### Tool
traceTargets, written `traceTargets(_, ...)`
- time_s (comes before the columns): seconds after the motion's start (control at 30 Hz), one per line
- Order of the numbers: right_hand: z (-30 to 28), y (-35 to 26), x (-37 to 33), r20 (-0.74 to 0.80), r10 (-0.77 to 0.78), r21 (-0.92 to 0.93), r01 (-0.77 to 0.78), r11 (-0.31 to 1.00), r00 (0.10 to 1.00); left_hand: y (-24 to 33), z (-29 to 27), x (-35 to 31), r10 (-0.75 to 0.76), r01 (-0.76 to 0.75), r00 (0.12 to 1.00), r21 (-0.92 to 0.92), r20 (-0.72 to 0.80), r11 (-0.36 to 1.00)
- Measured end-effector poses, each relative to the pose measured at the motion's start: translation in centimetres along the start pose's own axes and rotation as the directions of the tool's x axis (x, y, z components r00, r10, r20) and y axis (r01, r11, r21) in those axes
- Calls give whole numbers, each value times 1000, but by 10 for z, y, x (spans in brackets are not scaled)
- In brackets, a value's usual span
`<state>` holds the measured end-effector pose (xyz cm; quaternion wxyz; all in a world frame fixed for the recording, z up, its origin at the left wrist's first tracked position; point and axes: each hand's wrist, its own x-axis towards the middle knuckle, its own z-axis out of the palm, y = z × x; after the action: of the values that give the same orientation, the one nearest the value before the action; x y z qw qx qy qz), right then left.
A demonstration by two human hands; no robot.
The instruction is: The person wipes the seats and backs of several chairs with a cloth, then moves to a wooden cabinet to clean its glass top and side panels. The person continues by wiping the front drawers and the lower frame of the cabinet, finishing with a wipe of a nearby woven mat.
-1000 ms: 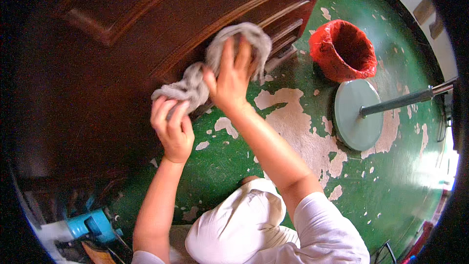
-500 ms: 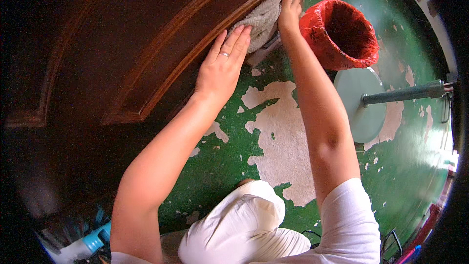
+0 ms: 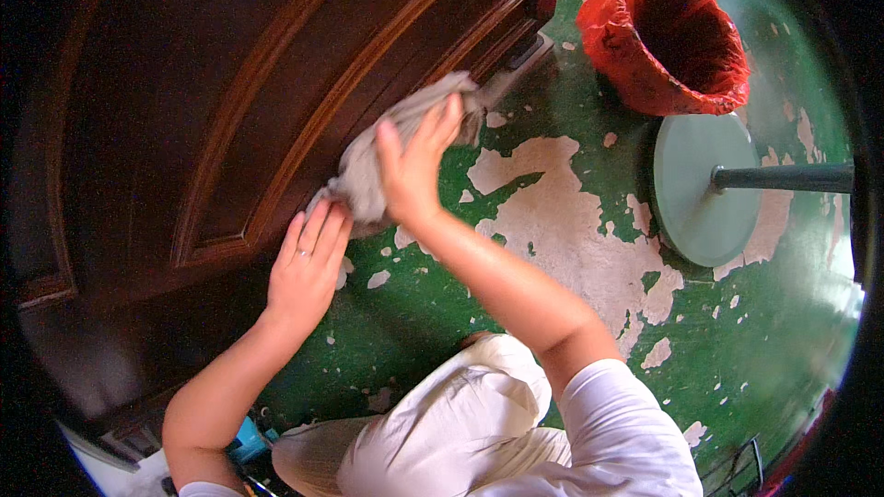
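Note:
A grey cloth point(image 3: 364, 161) lies bunched against the lower edge of a dark brown panelled door point(image 3: 221, 110). My right hand point(image 3: 419, 161) presses on the cloth with its fingers stretched out and the thumb spread away from them. At the cloth's nearer end, my left hand point(image 3: 311, 262), with a ring on one finger, rests its straight fingertips on or right beside the fabric. These fingers lie flat, close to one another. The cloth is slightly blurred, and the part under the right palm is hidden.
A red bin point(image 3: 612, 46) with a red liner stands beyond my right hand. Near it is a round pale green base point(image 3: 700, 212) with a grey pole. The green floor point(image 3: 571, 387) has peeling paint. Something turquoise point(image 3: 247, 442) shows beside my left forearm.
Both hands have slid back toward me and leftward along the door's lower edge, bringing the cloth with them. My right hand has gone from the cloth's far corner to flat on its middle.

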<state>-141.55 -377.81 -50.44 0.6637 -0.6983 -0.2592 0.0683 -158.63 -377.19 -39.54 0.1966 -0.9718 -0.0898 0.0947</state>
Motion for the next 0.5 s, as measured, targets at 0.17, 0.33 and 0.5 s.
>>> traceTargets(0.17,-36,35,113,-129,47,41,-42,998,991,15,-2,80,-65,68,998,256,-22,964)
traceTargets(0.33,-48,19,129,-240,168,241,-109,964,956,20,7,107,-61,97,992,348,-114,932)
traceTargets(0.5,-2,4,38,-162,231,202,-197,959,959,12,21,17,-35,16,998,370,44,929)
